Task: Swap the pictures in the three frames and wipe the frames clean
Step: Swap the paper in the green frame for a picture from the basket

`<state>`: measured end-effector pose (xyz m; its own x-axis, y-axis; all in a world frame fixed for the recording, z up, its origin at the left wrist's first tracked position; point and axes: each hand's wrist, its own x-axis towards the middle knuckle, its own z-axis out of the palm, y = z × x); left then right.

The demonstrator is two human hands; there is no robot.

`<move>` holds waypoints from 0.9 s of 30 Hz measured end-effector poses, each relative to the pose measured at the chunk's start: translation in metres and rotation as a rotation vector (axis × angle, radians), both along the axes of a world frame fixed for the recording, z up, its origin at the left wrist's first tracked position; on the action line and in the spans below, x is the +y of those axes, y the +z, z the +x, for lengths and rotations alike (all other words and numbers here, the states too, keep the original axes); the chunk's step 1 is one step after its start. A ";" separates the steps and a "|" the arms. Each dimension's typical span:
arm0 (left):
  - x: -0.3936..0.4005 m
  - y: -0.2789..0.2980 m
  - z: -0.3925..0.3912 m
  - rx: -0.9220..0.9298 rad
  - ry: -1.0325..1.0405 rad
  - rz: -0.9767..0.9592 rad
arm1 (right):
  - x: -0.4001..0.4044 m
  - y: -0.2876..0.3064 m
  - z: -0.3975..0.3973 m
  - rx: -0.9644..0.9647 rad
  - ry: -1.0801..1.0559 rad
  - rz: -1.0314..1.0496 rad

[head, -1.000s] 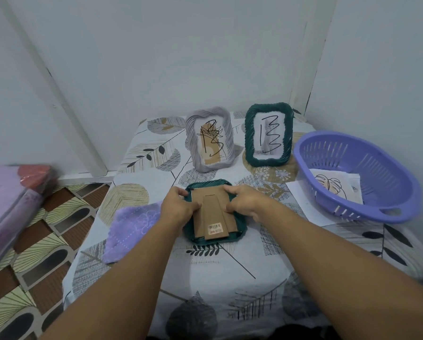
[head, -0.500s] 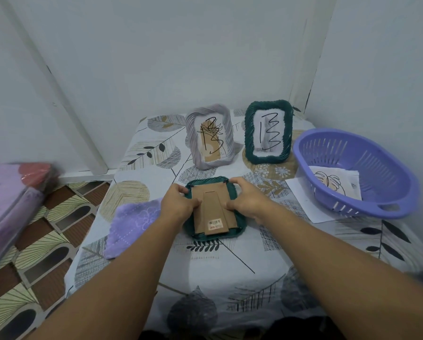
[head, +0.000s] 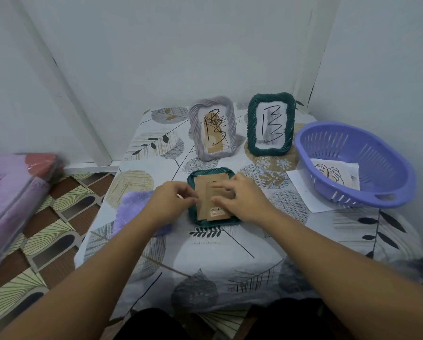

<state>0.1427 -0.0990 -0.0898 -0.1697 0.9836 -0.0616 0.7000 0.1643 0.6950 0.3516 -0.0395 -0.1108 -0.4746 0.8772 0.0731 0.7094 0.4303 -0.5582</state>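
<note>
A dark green frame (head: 206, 173) lies face down in the middle of the table, its brown cardboard back (head: 202, 192) showing. My left hand (head: 171, 202) is at its left edge with fingertips pinched at the backing's side. My right hand (head: 240, 197) lies over the backing's right half with fingers spread and lightly bent. Behind stand a grey-lilac frame (head: 211, 127) and a second dark green frame (head: 270, 123), each with a scribbled picture. A purple cloth (head: 132, 204) lies under my left wrist.
A purple plastic basket (head: 352, 163) at the right holds sheets with a leaf drawing (head: 328, 173); a white sheet (head: 303, 190) sticks out beneath it. The table sits in a wall corner. Left of it are a patterned floor and a wrapped purple bundle (head: 7, 192).
Both hands slid from the frame's upper corners inward. The right hand now spreads across the cardboard back, the left pinches at its left edge. The frame stays put.
</note>
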 end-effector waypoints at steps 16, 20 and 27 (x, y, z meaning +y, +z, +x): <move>-0.017 0.006 0.007 0.184 -0.176 -0.127 | -0.003 -0.005 -0.008 -0.056 0.052 -0.109; -0.019 0.003 0.005 0.194 -0.173 -0.140 | -0.002 -0.006 -0.008 -0.043 0.050 -0.118; -0.017 0.002 0.011 0.226 -0.136 -0.143 | -0.002 -0.005 -0.008 -0.045 0.043 -0.127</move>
